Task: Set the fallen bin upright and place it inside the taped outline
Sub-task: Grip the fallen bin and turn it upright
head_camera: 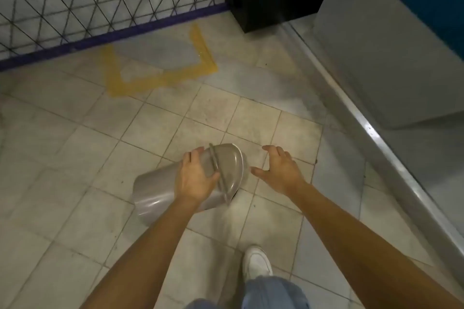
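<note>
While the bin (160,188) lies on its side on the tiled floor (75,158), we see the left hand (194,178) wrapped over its upper end, just below the lid (227,168). Its fingers (194,154) curl around the far side of the bin and the thumb presses near the lid's ridge, so this hand grips the bin. To the right of the bin, the right hand (282,170) hovers with fingers spread and slightly bent, touching nothing. Beyond the bin, well apart from it, the yellow tape outline (160,78) sits against a mesh fence (100,0). Nearer than the bin, a white shoe (257,262) stands on the floor.
</note>
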Action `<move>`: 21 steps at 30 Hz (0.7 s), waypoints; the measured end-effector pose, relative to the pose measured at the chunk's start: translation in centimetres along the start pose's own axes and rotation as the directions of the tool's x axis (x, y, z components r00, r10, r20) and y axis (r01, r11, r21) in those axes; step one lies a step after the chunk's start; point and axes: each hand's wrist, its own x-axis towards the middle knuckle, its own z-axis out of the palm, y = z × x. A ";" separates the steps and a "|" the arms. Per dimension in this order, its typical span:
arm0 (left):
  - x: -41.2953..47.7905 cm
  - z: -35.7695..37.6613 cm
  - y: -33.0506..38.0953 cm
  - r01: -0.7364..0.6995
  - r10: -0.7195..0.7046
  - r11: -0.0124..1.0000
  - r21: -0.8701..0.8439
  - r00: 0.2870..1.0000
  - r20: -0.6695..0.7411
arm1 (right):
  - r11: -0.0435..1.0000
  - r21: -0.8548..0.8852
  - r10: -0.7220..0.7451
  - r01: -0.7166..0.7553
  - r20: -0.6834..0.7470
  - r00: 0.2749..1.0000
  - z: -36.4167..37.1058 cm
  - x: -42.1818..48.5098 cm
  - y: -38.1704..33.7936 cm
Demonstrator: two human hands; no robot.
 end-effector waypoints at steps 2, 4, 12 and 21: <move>1.0 1.6 -0.7 -0.014 0.014 1.000 -0.015 1.000 -0.019 | 0.998 0.058 0.006 -0.007 0.015 1.000 1.8 1.3 0.3; 2.5 4.0 -1.9 -0.002 0.002 1.000 -0.029 1.000 -0.007 | 0.995 0.102 0.017 -0.021 0.045 0.999 4.2 3.1 0.8; 6.2 9.2 -4.8 0.014 -0.022 0.988 -0.151 0.998 -0.051 | 0.985 0.171 -0.006 -0.011 0.098 0.995 10.5 7.9 1.9; 7.3 10.1 -4.8 0.111 -0.105 0.964 -0.242 0.994 0.036 | 0.957 0.289 -0.009 -0.022 0.105 0.994 12.0 8.4 2.2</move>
